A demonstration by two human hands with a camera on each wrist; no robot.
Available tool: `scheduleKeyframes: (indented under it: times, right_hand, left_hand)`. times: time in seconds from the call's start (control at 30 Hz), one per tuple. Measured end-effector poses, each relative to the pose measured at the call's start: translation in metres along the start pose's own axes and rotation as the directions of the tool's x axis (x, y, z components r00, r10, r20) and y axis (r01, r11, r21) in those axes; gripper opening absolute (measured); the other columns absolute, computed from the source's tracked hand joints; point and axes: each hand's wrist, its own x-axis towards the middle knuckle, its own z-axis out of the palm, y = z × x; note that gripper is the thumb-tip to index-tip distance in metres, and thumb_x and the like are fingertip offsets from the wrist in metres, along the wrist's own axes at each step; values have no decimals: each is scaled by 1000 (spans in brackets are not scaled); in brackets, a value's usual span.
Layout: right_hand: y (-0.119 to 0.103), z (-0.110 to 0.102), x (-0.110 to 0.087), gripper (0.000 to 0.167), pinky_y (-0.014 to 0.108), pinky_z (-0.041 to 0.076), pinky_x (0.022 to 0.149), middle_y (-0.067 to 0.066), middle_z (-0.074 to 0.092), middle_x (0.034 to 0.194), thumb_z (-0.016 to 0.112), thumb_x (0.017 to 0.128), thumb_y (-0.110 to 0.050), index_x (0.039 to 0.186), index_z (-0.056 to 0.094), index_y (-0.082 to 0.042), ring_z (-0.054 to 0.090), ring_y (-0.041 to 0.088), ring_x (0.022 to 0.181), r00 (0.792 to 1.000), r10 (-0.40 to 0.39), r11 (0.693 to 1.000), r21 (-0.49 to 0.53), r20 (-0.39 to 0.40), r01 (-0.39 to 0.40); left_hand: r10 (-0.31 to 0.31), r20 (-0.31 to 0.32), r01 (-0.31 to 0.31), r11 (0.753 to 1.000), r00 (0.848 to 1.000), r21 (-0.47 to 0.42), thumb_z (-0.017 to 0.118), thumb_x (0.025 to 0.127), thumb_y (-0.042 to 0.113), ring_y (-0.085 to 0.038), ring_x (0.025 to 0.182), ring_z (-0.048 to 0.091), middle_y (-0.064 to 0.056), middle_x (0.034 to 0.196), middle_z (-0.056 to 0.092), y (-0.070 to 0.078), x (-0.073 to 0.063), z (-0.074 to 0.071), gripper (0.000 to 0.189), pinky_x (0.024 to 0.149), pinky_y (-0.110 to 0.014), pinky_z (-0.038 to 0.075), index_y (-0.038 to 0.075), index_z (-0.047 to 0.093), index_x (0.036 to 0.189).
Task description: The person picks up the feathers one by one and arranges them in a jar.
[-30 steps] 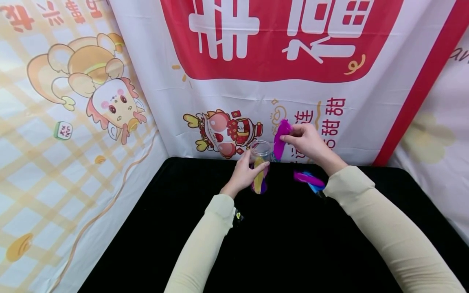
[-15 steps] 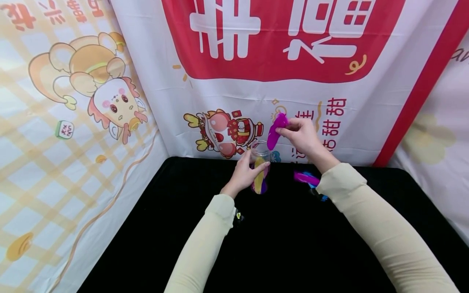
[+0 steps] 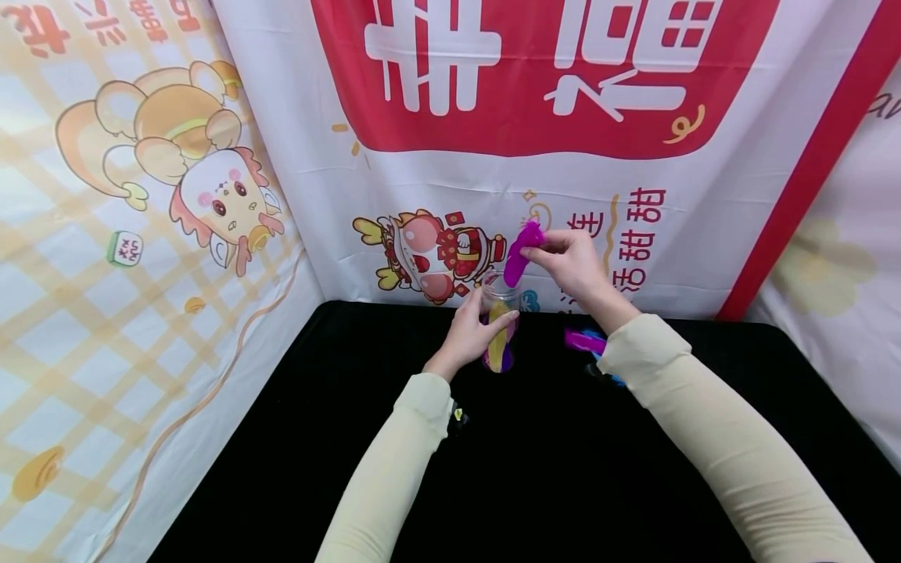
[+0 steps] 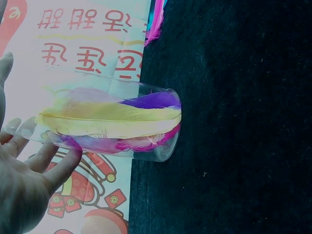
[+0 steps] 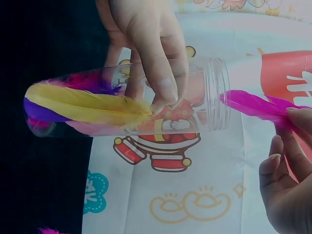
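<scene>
A clear jar [image 3: 501, 301] stands upright near the back edge of the black table, its threaded mouth uncovered. Inside it are a yellow feather [image 4: 112, 119], a purple feather [image 4: 151, 100] and pink ones. My left hand [image 3: 470, 332] grips the jar around its side, thumb across the front. Between thumb and fingers my right hand [image 3: 573, 262] pinches a magenta feather [image 3: 519, 254] by its upper end. The feather's lower tip is at the jar's mouth, as the right wrist view shows.
To the right of the jar, magenta and blue feathers [image 3: 584, 342] lie on the black table [image 3: 535, 469], partly covered by the right sleeve. A printed cloth [image 3: 436, 180] hangs right behind the table, and another patterned cloth [image 3: 141, 313] hangs at the left.
My right hand has moved left with the magenta feather, from beside the jar to over its mouth. The left hand and the jar have stayed in place.
</scene>
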Motion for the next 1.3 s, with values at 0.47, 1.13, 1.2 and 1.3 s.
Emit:
scheduleKeyframes:
  times: [0.47,1.13,1.2,1.3]
  right_hand:
    - [11,9,-1,23,25,52,77,18,75,102,76,95,-18,110,77,0,66,13,84,995,15,995,-95,98,-6]
    - [13,15,-3,18,31,52,71,13,76,96,74,96,-18,108,78,-5,67,26,86,983,38,969,-247,179,7]
    - [13,15,-3,18,30,52,71,14,76,97,74,96,-17,108,77,-4,68,26,87,983,38,969,-245,181,7]
    - [13,16,-3,18,30,53,71,14,76,97,74,96,-17,108,78,-4,69,29,89,982,31,970,-241,185,15]
  left_hand:
    - [-13,11,14,1000,1000,-17,68,95,55,-19,127,58,-2,141,52,1,0,0,70,105,-41,49,23,40,152]
    - [4,-11,-4,1000,1000,21,67,92,62,-20,125,57,-1,137,52,0,1,1,76,102,-40,51,22,40,152]
    - [4,-10,-4,1000,1000,18,67,92,62,-20,125,57,-1,138,52,0,1,1,77,102,-40,51,23,40,152]
    - [5,-9,-4,1000,1000,17,67,92,63,-20,126,57,-1,138,51,1,0,1,77,103,-40,50,23,40,152]
